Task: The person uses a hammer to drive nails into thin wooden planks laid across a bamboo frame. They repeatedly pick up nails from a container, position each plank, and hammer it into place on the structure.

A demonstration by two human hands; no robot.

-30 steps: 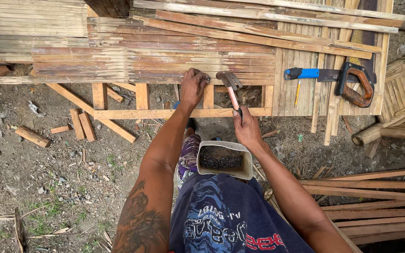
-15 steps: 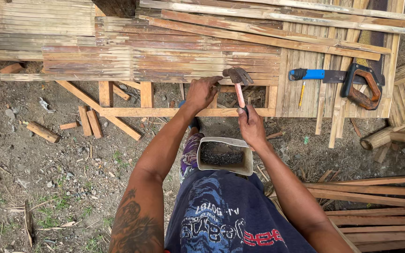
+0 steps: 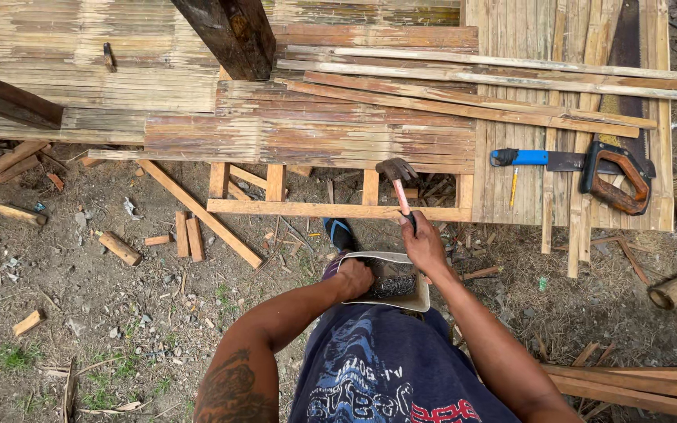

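The left hand (image 3: 356, 279) dips into the small pale container (image 3: 419, 299) of dark nails held at the waist, fingers curled inside; whether they pinch anything cannot be told. The right hand (image 3: 423, 244) grips a hammer (image 3: 396, 177) by its handle, head raised over the wooden rail (image 3: 307, 208) of a bamboo-slat panel (image 3: 315, 133). A blue-handled saw (image 3: 546, 160) lies to the right, well apart
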